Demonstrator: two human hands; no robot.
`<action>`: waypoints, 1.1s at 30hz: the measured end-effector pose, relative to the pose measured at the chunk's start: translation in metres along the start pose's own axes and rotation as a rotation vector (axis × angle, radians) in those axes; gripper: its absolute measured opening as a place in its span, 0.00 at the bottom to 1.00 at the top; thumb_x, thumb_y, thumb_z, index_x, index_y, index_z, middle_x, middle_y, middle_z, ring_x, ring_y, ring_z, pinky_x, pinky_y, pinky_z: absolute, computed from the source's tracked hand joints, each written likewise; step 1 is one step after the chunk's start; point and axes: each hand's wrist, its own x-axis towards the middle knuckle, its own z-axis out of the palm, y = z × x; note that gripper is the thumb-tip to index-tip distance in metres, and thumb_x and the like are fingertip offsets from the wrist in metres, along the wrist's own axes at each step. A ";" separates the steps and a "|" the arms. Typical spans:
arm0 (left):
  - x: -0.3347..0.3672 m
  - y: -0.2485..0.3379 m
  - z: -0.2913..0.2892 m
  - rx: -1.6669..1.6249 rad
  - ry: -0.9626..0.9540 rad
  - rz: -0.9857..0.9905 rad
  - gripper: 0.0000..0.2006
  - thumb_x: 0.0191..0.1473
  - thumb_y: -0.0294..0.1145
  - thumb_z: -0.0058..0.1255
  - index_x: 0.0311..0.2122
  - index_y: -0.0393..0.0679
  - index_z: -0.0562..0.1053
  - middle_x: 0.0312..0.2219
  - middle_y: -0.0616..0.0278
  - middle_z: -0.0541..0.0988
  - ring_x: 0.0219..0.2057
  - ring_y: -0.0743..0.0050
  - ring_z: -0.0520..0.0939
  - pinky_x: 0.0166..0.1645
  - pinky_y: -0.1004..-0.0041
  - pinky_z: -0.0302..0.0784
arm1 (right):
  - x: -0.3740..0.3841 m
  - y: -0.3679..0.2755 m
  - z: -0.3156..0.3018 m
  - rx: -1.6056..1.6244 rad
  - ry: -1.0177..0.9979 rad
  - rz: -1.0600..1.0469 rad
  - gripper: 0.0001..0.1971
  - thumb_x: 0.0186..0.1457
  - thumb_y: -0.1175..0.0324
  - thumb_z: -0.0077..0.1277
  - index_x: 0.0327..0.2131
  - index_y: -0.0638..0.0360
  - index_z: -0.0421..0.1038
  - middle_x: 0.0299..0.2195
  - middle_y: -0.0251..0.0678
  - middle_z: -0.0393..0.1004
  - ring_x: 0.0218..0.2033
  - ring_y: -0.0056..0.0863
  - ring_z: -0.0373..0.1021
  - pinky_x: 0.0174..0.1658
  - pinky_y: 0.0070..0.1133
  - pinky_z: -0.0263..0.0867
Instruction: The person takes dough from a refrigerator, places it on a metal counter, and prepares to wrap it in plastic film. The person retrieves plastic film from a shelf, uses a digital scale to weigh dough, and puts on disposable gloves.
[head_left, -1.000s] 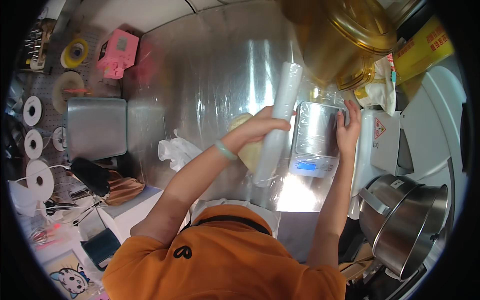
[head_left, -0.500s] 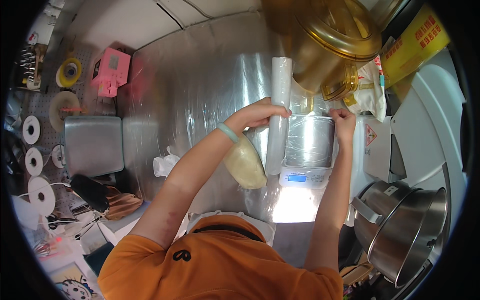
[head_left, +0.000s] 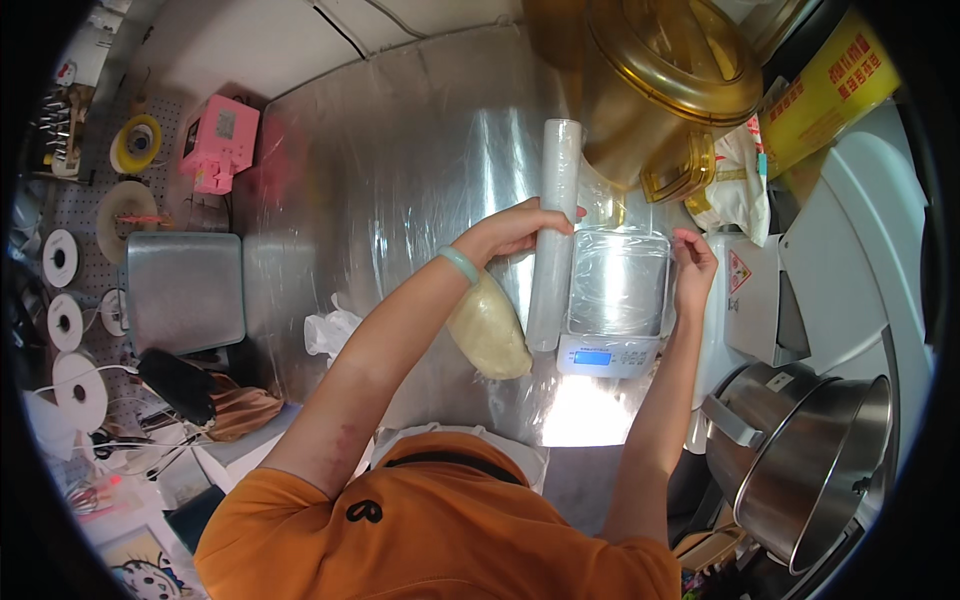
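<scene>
My left hand (head_left: pixel 518 230) grips a roll of clear plastic wrap (head_left: pixel 557 290) that stands lengthwise on the table. Film from the roll lies wrinkled over the metal platform of a white kitchen scale (head_left: pixel 610 357) with a lit blue display. Just off the scale's upper right corner, my right hand (head_left: pixel 695 265) is raised with its fingers loosely bent and nothing visible in them. A pale, smooth lump of dough (head_left: pixel 490 330), seemingly under film, rests below my left wrist.
A large amber lidded bin (head_left: pixel 640 110) stands behind the scale. Steel pots (head_left: pixel 800 450) and a white appliance (head_left: pixel 860 240) line the right side. At the left are a pink device (head_left: pixel 220 140), a flat metal-topped box (head_left: pixel 186 292) and a crumpled white bag (head_left: pixel 328 330).
My right hand has come off the film at the scale's upper right corner and moved slightly right and down. My left hand keeps its grip on the roll, which has shifted a little.
</scene>
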 end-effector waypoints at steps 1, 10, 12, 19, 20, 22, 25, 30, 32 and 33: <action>0.003 -0.001 -0.002 -0.018 -0.025 -0.010 0.27 0.44 0.31 0.48 0.52 0.38 0.63 0.39 0.57 0.70 0.39 0.71 0.75 0.49 0.73 0.70 | 0.000 0.000 -0.001 0.013 -0.026 -0.009 0.07 0.49 0.82 0.45 0.31 0.65 0.73 0.27 0.27 0.71 0.29 0.15 0.64 0.37 0.13 0.60; -0.003 -0.015 -0.008 -0.149 0.038 0.009 0.22 0.46 0.27 0.47 0.49 0.34 0.65 0.43 0.55 0.70 0.42 0.70 0.74 0.51 0.71 0.69 | 0.019 0.005 0.000 -0.122 -0.112 0.045 0.07 0.46 0.81 0.43 0.25 0.67 0.73 0.23 0.29 0.71 0.26 0.16 0.65 0.34 0.13 0.59; -0.009 -0.021 -0.007 -0.160 0.067 0.027 0.22 0.46 0.27 0.48 0.49 0.32 0.65 0.42 0.55 0.71 0.45 0.70 0.73 0.52 0.72 0.69 | 0.024 0.007 0.000 -0.203 -0.131 0.065 0.07 0.46 0.80 0.43 0.25 0.67 0.73 0.21 0.29 0.71 0.25 0.16 0.64 0.33 0.13 0.59; -0.021 -0.027 0.005 -0.217 0.058 -0.039 0.20 0.47 0.25 0.49 0.46 0.29 0.65 0.41 0.54 0.71 0.44 0.69 0.73 0.52 0.72 0.69 | 0.010 0.013 -0.002 -0.170 -0.080 0.089 0.07 0.51 0.75 0.45 0.28 0.66 0.73 0.24 0.28 0.72 0.26 0.13 0.63 0.32 0.12 0.58; -0.023 -0.029 0.006 -0.245 0.058 -0.035 0.20 0.47 0.25 0.48 0.46 0.29 0.64 0.41 0.53 0.71 0.44 0.68 0.73 0.51 0.72 0.69 | 0.005 0.013 -0.004 -0.132 -0.083 0.115 0.07 0.52 0.73 0.45 0.30 0.66 0.73 0.24 0.28 0.72 0.26 0.13 0.62 0.32 0.12 0.58; -0.027 -0.030 0.010 -0.300 0.056 -0.027 0.20 0.48 0.25 0.48 0.47 0.28 0.64 0.41 0.53 0.70 0.43 0.68 0.74 0.51 0.71 0.70 | -0.008 0.008 -0.008 -0.109 -0.070 0.135 0.09 0.54 0.70 0.46 0.34 0.65 0.72 0.26 0.27 0.71 0.27 0.12 0.62 0.33 0.12 0.58; -0.028 -0.030 0.016 -0.402 0.070 -0.053 0.21 0.48 0.24 0.47 0.48 0.28 0.62 0.41 0.52 0.69 0.42 0.68 0.74 0.50 0.70 0.71 | -0.033 -0.004 -0.012 -0.158 -0.059 0.141 0.11 0.56 0.68 0.46 0.39 0.65 0.71 0.27 0.26 0.71 0.27 0.12 0.61 0.33 0.12 0.58; -0.032 -0.032 0.022 -0.356 0.105 -0.084 0.24 0.48 0.25 0.48 0.50 0.28 0.59 0.40 0.53 0.69 0.41 0.68 0.74 0.48 0.70 0.72 | -0.066 -0.004 -0.036 -0.280 -0.096 0.253 0.11 0.54 0.70 0.49 0.40 0.65 0.71 0.28 0.27 0.71 0.27 0.13 0.61 0.32 0.13 0.59; -0.033 -0.033 0.023 -0.326 0.099 -0.093 0.24 0.48 0.25 0.48 0.51 0.28 0.59 0.41 0.53 0.69 0.41 0.68 0.74 0.48 0.70 0.73 | -0.080 -0.003 -0.037 -0.348 -0.059 0.172 0.10 0.52 0.73 0.50 0.39 0.65 0.72 0.26 0.28 0.71 0.27 0.13 0.62 0.31 0.13 0.59; -0.034 -0.033 0.025 -0.311 0.101 -0.097 0.25 0.47 0.25 0.48 0.51 0.29 0.59 0.41 0.53 0.69 0.41 0.68 0.74 0.47 0.70 0.73 | -0.087 -0.002 -0.037 -0.382 -0.042 0.131 0.10 0.51 0.74 0.51 0.38 0.65 0.72 0.26 0.28 0.71 0.27 0.13 0.62 0.31 0.13 0.59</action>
